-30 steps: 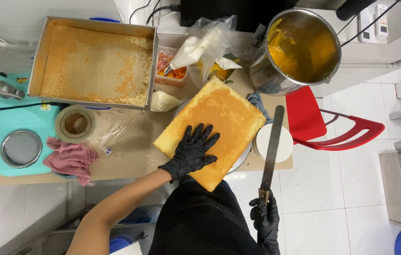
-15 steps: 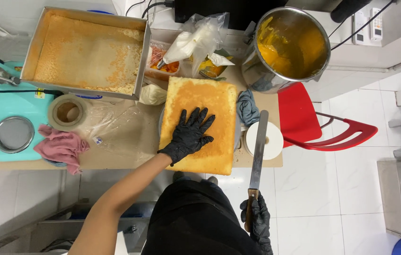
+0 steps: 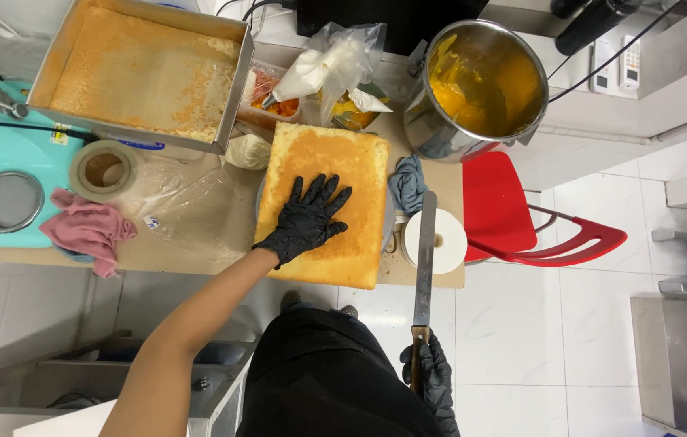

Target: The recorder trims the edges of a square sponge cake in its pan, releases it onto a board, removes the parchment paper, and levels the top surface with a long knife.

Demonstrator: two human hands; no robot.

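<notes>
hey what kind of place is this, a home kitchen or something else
Probably a commercial bakery or pastry kitchen, not a home. A large slab of sponge cake lies under the gloved left hand, beside a big metal baking tray and a large steel pot of yellow cream.

Bare brown tabletop [image 3: 190, 255] lies open along its near edge, left of the rectangular yellow sponge cake [image 3: 360, 174]; the steel pot [image 3: 481, 81] blocks the far right corner.
</notes>
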